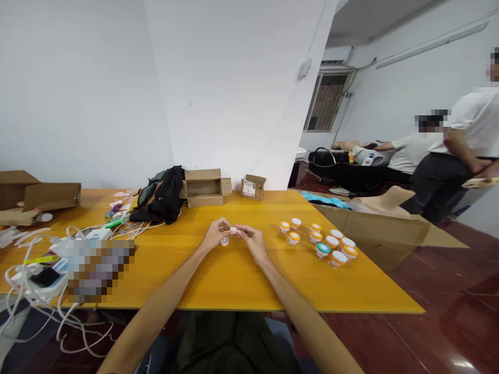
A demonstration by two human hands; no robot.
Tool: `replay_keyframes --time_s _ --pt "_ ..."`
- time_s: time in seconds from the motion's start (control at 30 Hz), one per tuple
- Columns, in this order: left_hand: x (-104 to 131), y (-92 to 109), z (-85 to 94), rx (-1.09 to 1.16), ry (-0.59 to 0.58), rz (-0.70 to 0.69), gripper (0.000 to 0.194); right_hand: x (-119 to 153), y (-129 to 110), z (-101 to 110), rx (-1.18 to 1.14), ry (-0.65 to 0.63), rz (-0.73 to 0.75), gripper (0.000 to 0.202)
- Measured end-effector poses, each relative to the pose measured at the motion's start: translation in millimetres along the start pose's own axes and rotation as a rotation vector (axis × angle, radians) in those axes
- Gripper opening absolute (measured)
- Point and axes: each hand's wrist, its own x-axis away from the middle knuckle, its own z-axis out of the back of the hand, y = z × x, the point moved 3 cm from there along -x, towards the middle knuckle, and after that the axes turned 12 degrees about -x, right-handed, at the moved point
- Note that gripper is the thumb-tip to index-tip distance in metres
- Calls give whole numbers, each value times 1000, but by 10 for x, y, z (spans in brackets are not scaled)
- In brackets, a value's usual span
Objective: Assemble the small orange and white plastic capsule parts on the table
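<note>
Between my two hands, above the middle of the yellow table, is a small white piece with dark marks. My left hand pinches it from the left with closed fingers. From the right, my right hand holds it with thumb and fingertips together. Just below my left fingertips, a small round container with a white top stands on the table. Several clear jars with orange and white lids stand to the right, among them one with a teal lid.
Cardboard boxes and a dark backpack line the table's back. Tangled white cables and devices lie at the left. A large carton stands beyond the right edge. Two people are at the far right.
</note>
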Motion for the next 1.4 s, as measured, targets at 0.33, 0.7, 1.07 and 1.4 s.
replay_keyframes --time_s 0.33,0.7,1.07,1.4 --pt "41 27 -14 -124 30 -46 27 4 -21 4 40 -1 20 26" --pt "45 19 -7 -229 56 -93 23 -8 -16 -22 77 -72 68 25" --pt "87 80 -15 -387 68 -247 12 -1 -13 13 64 -37 54 30" --pt "101 100 -5 -374 63 -254 10 1 -11 8 20 -12 21 32"
